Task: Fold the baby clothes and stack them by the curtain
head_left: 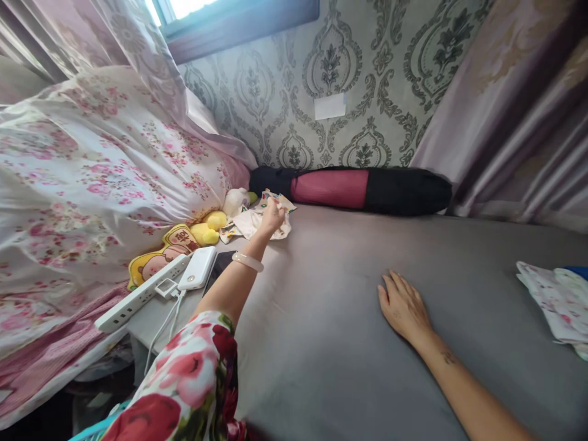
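At the far left side of the bed, my left hand (274,215) is closed, pinching a crumpled white cloth (250,223) with small colourful prints. The cloth lies bunched on the grey sheet (321,306), spread out around and beneath the hand. A pale bangle (248,262) circles my left wrist. My right hand (404,306) rests palm down on the sheet, fingers stretched out, holding nothing.
A black and red long bag (331,188) lies along the wall. Left of the cloth are a yellow plush toy (209,228), a power strip (142,294) and a white power bank (197,269) with cables. Folded clothes (558,303) lie at the right.
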The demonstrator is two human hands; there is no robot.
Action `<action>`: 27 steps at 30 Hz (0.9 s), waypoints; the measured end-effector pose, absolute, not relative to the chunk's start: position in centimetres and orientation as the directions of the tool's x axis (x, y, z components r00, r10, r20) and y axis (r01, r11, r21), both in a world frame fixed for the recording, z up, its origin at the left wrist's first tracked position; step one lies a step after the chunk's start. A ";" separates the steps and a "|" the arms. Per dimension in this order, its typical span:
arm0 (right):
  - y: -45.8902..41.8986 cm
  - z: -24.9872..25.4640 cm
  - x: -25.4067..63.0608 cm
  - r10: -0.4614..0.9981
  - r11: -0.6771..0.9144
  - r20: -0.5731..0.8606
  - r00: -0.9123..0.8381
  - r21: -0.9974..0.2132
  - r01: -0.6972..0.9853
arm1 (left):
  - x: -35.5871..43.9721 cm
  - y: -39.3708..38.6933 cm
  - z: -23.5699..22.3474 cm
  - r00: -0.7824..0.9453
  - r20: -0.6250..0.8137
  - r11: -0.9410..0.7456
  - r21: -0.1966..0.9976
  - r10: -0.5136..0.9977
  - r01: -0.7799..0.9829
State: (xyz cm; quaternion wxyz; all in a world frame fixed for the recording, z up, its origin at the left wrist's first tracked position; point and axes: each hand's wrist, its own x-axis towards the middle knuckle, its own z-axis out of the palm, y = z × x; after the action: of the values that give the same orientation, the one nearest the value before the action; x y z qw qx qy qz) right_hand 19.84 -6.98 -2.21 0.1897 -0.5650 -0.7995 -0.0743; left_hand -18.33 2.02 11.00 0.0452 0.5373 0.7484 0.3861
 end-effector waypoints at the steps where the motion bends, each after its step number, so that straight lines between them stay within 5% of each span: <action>1: -7.0 -2.2 19.9 0.877 0.350 0.383 -0.290 -0.097 0.932 | -17.0 2.1 11.0 -0.411 0.346 0.062 0.697 0.844 0.714; 5: -7.1 -1.8 19.9 0.884 0.354 0.365 -0.292 -0.114 0.928 | -11.7 2.0 10.9 -0.301 0.274 -0.114 0.882 0.913 0.457; 12: -7.8 -0.9 19.6 0.898 0.349 0.338 -0.282 -0.156 0.924 | -4.9 1.2 10.4 -0.094 0.146 -0.127 0.976 0.985 0.179; 27: -8.8 1.7 19.1 0.862 0.435 0.477 -0.172 -0.521 0.735 | 3.9 -1.1 11.5 0.373 0.129 -0.173 0.981 0.919 0.088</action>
State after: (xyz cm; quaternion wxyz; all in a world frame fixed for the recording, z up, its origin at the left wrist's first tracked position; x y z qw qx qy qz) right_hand 19.06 -8.77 1.71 0.3723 -0.5247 -0.7608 0.0853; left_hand 3.93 -1.10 11.47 0.5135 0.6501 0.3872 0.4047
